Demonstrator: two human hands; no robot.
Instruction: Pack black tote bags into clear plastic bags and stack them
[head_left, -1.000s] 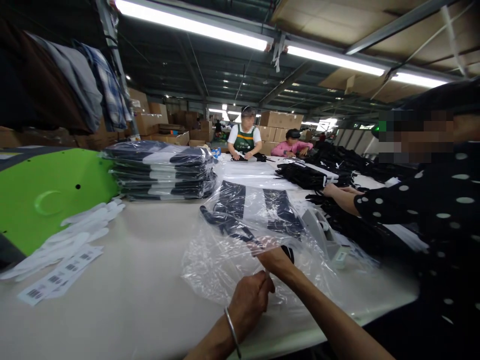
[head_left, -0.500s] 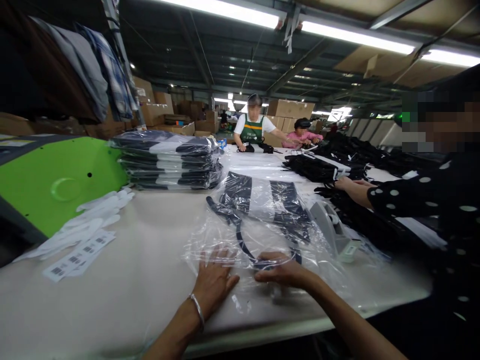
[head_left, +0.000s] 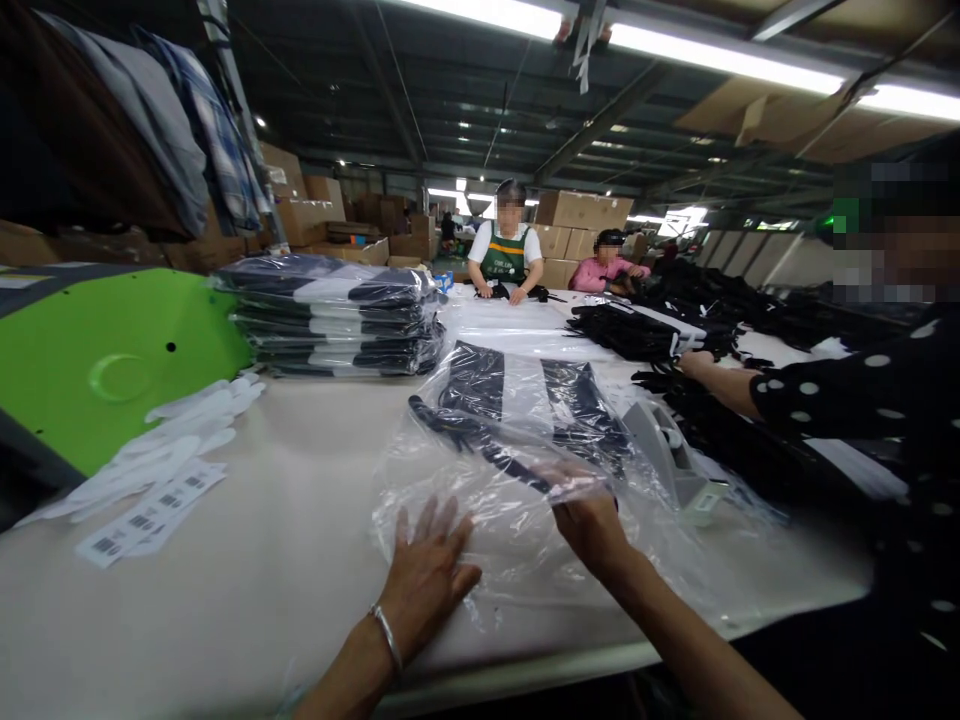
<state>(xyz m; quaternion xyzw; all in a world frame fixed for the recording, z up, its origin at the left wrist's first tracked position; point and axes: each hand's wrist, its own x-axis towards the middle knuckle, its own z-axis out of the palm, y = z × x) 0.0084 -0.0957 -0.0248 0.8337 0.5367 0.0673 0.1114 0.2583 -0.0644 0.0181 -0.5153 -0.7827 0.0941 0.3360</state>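
Note:
A folded dark cloth item with a pale middle panel lies inside a clear plastic bag in front of me. Its long dark strap runs down toward the bag's near end. My left hand rests flat on the near left edge of the bag, fingers spread. Reaching in under the plastic, my right hand is closed on the strap's end; the film partly covers its fingers.
Left are a stack of bagged items, a green machine, white gloves and barcode labels. A grey tape dispenser stands right. A co-worker's hand touches black cloth pieces; two people work farther back.
My right hand has moved forward and right, deeper under the plastic, drawing the strap straighter. My left hand stays flat at the bag's edge. The far co-worker's arm has come back in.

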